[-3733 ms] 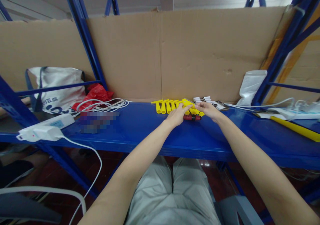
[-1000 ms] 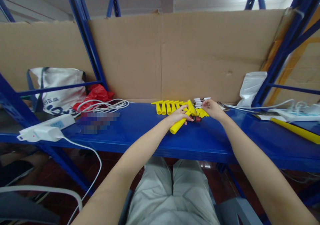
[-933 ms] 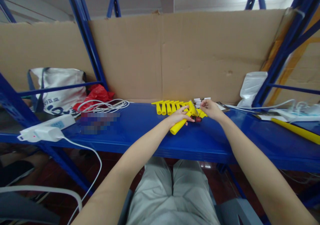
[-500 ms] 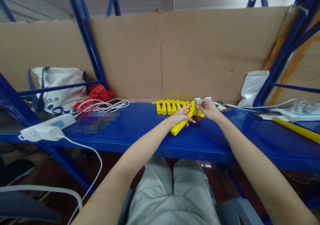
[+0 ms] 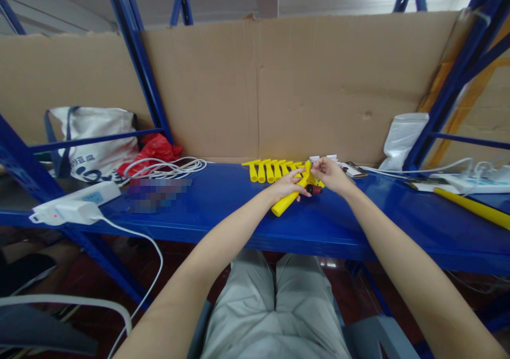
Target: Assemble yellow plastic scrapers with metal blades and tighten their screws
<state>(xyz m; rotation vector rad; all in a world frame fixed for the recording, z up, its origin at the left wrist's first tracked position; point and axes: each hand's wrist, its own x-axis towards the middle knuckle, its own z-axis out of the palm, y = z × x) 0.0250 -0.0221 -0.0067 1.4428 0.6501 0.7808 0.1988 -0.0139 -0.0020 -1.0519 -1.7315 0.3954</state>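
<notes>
My left hand [image 5: 286, 186] is wrapped round a yellow plastic tube [image 5: 283, 205] that slants toward me over the blue shelf [image 5: 223, 210]. My right hand [image 5: 329, 173] pinches at the tube's far, flared end; what its fingertips hold is too small to make out. A small red and black part [image 5: 314, 190] lies on the shelf just under the two hands. A row of several more yellow tubes [image 5: 266, 169] lies side by side behind my left hand, against the cardboard.
A cardboard sheet [image 5: 255, 88] backs the shelf. Left lie a coiled white cable [image 5: 167, 167], a red bag [image 5: 153, 149], a white tote [image 5: 93, 141] and a power strip [image 5: 74, 205]. Right are white cards [image 5: 331, 158], a white pouch [image 5: 400, 138], cables and a long yellow bar [image 5: 474, 214].
Over the last seconds my left hand lifted one yellow tube out of the row and tilted it toward me. My right hand drew in from the right to the tube's far end.
</notes>
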